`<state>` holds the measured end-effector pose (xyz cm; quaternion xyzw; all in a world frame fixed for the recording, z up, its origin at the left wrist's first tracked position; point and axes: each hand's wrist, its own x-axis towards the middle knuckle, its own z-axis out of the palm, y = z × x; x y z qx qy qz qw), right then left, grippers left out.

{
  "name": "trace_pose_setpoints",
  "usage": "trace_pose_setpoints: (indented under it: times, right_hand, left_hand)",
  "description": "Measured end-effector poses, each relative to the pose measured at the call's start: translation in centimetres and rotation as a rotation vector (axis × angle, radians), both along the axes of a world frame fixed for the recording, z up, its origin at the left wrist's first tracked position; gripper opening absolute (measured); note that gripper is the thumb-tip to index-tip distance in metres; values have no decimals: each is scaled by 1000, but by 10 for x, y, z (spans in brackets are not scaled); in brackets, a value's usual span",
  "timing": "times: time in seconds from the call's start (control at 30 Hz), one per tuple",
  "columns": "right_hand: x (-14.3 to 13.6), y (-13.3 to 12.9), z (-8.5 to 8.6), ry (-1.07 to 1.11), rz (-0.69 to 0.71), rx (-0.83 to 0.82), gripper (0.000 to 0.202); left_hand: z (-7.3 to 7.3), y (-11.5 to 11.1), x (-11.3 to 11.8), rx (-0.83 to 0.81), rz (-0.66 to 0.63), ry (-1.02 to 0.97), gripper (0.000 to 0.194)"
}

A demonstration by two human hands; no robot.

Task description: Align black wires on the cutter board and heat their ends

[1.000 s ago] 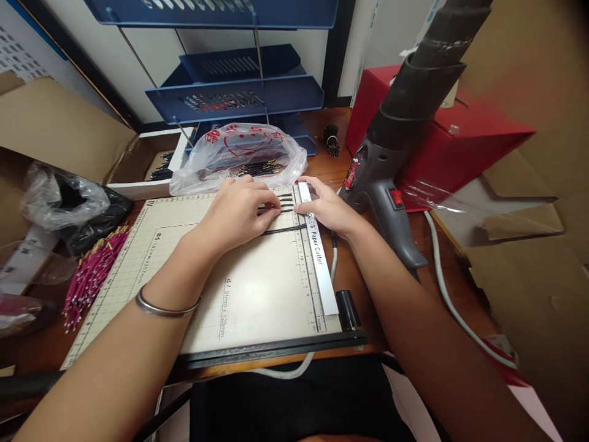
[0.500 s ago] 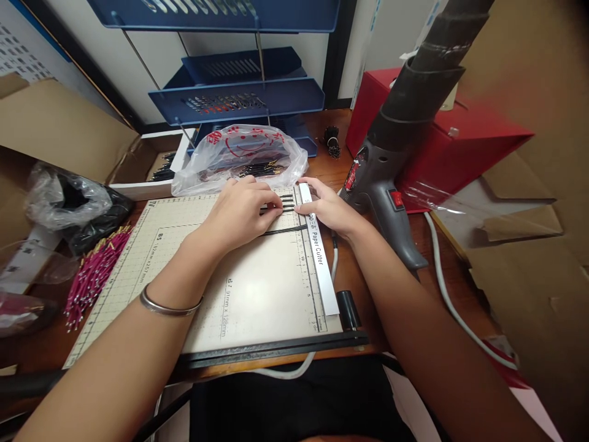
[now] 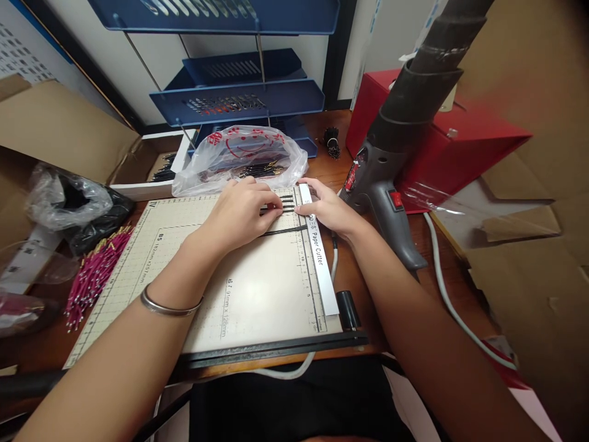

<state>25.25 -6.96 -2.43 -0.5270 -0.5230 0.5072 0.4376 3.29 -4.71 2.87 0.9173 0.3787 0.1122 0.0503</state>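
A cream paper cutter (image 3: 267, 301) with printed grid lines and a white labelled strip along its right edge lies in front of me. Several thin black cords (image 3: 288, 231) cross its board towards that strip. My left hand (image 3: 246, 209) rests on the board, thumb and fingertips pinched on a black cord near the strip; part of the cord is hidden under the hand. My right hand (image 3: 324, 209) is closed around the strip's upper part, index finger over its far end. Its thumb reaches across to the cord ends beside my left fingertips.
A clear plastic bag (image 3: 248, 147) holding black cords sits behind the cutter, below a blue rack (image 3: 237, 101). Magenta cords (image 3: 99, 270) lie at left. A grey heat gun (image 3: 391, 159) stands at right before a red box (image 3: 478, 141). A small black bundle (image 3: 332, 142) lies behind.
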Motion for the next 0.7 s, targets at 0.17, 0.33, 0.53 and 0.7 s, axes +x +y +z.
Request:
trace_pose_setpoints:
  times: [0.17, 0.33, 0.53, 0.7]
  right_hand:
    - [0, 1, -1, -14, 0, 12, 83]
    - [1, 1, -1, -23, 5, 21, 90]
    - [0, 1, -1, -8, 3, 5, 89]
    - [0, 2, -2, -28, -8, 17, 86]
  left_hand:
    - [-1, 0, 0, 5, -1, -17, 23]
    - [-2, 0, -1, 14, -20, -24, 24]
    - [-3, 1, -1, 17, -32, -38, 26]
    - [-3, 1, -2, 7, -37, -36, 25]
